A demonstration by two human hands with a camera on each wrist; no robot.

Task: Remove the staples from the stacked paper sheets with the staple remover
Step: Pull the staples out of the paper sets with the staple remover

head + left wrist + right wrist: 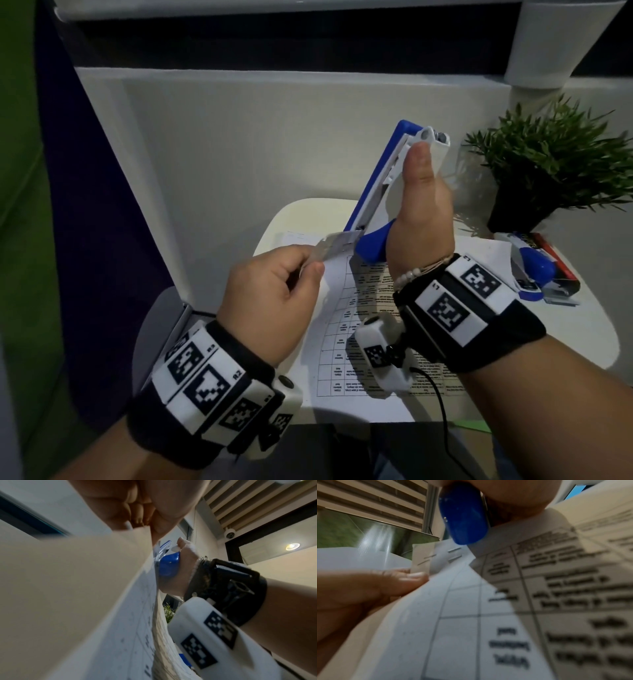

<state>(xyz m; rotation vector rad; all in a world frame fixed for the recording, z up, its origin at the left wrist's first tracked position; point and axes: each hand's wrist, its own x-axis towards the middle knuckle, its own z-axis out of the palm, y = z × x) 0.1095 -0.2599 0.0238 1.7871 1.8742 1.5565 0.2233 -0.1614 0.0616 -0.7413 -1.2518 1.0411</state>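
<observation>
**Staple remover** [375,192], blue and white: gripped upright in the right hand [421,212], with the thumb laid along its white lever. Its lower end is set at the lifted corner of the stacked paper sheets [329,342]. That corner is pinched by the left hand [274,291], just beside the tool. Staples [453,558] are seen in the corner. The sheets are spread on a white table [582,325]. A potted plant [555,161] and a blue stapler [534,270] are placed to the right.

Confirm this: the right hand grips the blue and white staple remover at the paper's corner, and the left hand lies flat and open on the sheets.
Wrong on the left hand: the head view shows it pinching the corner of the paper sheets, not lying flat. The right hand does grip the staple remover at that corner.
</observation>
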